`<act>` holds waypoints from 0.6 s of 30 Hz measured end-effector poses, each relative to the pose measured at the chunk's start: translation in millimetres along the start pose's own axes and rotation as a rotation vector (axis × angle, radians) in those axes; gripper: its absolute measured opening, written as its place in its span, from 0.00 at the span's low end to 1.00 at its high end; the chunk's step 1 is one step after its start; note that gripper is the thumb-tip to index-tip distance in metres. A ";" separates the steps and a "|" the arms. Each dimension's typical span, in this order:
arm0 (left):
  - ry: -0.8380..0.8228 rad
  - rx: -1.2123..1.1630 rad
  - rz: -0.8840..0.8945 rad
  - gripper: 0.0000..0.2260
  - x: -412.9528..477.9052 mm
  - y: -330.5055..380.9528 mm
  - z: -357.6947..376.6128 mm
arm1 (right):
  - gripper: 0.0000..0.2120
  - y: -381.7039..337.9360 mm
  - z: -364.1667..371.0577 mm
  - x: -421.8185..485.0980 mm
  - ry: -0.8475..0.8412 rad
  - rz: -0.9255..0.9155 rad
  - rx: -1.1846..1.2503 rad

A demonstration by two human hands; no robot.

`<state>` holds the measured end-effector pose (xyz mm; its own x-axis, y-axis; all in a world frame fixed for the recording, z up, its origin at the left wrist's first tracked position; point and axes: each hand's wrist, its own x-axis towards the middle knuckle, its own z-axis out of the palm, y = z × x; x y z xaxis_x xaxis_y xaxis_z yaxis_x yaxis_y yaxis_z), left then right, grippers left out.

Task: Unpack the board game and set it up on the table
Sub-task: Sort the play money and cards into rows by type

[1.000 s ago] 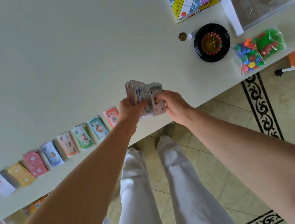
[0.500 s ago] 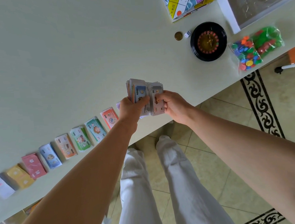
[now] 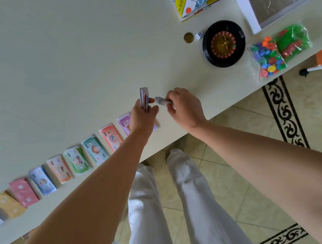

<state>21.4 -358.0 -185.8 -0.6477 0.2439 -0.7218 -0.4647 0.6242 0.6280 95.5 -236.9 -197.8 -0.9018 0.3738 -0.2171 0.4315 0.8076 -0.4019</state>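
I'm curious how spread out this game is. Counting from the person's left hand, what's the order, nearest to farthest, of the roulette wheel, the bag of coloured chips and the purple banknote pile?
1. the purple banknote pile, right beside the left hand
2. the roulette wheel, up and to the right
3. the bag of coloured chips, farther right, past the wheel

A room in a home is indicated, most likely a living or dining room, though this cannot be settled. A plain pale table [image 3: 70, 52] is set on a floor [image 3: 233, 188] laid with glossy beige tiles, into which a black scrollwork border [image 3: 285, 114] is inlaid, a domestic finish rather than a commercial one. Leisure goods are laid out: near the table's far right corner a game board [image 3: 192, 2], 1 roulette wheel [image 3: 223, 43], 1 die [image 3: 199, 35] and 1 bag of coloured chips [image 3: 280, 50] are seen, and play money [image 3: 112, 137] is ranged in piles along the near edge
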 end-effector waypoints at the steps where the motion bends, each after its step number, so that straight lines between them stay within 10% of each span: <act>1: -0.001 0.033 0.025 0.10 3.3 -1.0 2.3 | 0.02 -1.5 3.8 0.7 -0.006 -0.012 -0.022; 18: -0.021 0.205 0.137 0.06 8.7 -6.0 8.5 | 0.11 27.7 4.1 -26.5 -0.183 0.191 0.010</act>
<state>23.7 -353.3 -198.3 -0.6825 0.3506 -0.6413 -0.2401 0.7212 0.6498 131.4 -226.3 -206.9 -0.7847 0.4298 -0.4467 0.5947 0.7252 -0.3470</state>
